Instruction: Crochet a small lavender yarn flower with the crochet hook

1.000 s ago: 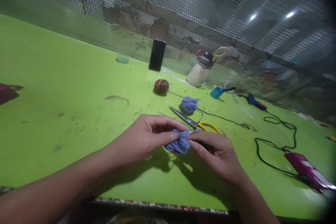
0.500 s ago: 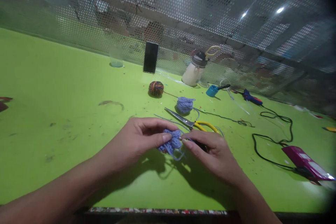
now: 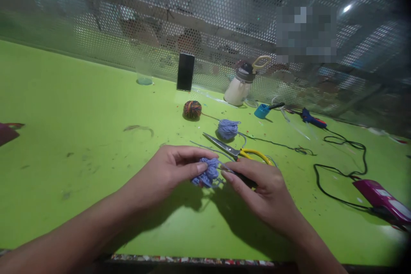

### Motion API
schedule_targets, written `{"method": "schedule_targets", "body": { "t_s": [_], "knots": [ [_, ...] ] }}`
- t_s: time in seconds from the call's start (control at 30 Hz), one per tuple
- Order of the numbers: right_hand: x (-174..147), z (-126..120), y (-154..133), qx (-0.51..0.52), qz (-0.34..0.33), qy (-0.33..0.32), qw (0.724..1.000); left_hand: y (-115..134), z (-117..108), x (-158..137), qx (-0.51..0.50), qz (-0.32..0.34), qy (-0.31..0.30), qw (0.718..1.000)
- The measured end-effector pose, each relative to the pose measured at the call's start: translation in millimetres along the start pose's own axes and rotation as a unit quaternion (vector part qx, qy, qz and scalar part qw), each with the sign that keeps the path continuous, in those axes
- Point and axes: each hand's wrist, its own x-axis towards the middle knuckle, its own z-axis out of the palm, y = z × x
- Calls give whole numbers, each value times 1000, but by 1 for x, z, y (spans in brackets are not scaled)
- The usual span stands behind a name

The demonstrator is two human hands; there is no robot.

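Pinched between thumb and fingers of my left hand (image 3: 180, 165) is a small piece of blue-purple crochet work (image 3: 209, 172) with ruffled, petal-like loops. My right hand (image 3: 260, 184) grips a crochet hook (image 3: 245, 178) by its dark handle; its thin metal tip points left at the crochet work. A strand of the same yarn runs by the right fingertips. Just beyond the hands lie scissors (image 3: 229, 149) with yellow handles, blades apart from both hands. Behind them sits a blue-purple yarn ball (image 3: 227, 129).
A multicoloured yarn ball (image 3: 192, 110) lies farther back. Along the mesh wall stand a phone (image 3: 185, 72), a bottle (image 3: 239, 87) and a clear cup (image 3: 144, 80). To the right are a blue container (image 3: 262, 111), a glue gun (image 3: 313, 118) and a magenta device (image 3: 382, 199) with a black cord.
The hook tip has drawn slightly right, out from the edge of the crochet work. The loose loop below the piece looks smaller. The whole view has shifted slightly.
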Motion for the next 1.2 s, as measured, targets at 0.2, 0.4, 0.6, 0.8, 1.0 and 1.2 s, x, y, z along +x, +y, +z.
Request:
{"method": "schedule_targets", "body": {
  "t_s": [0.2,0.4,0.6,0.8,1.0,1.2],
  "knots": [
    [1,-3,-2,-8,-28,8,1000,1,-1,2,7,7,-26,1000],
    [-1,-1,-5,-14,-21,10,1000,3,0,1,2,13,-21,1000],
    [-2,-2,-6,-17,-25,7,999,4,2,0,35,34,-9,999],
    [-1,1,-2,39,-18,1,999,4,3,2,18,27,-23,999],
    [-1,2,-5,35,-6,3,999,1,-2,2,14,7,-33,999],
    [-1,-1,-15,-98,-48,14,994,1,-7,4,40,1,-21,999]
  ]
}}
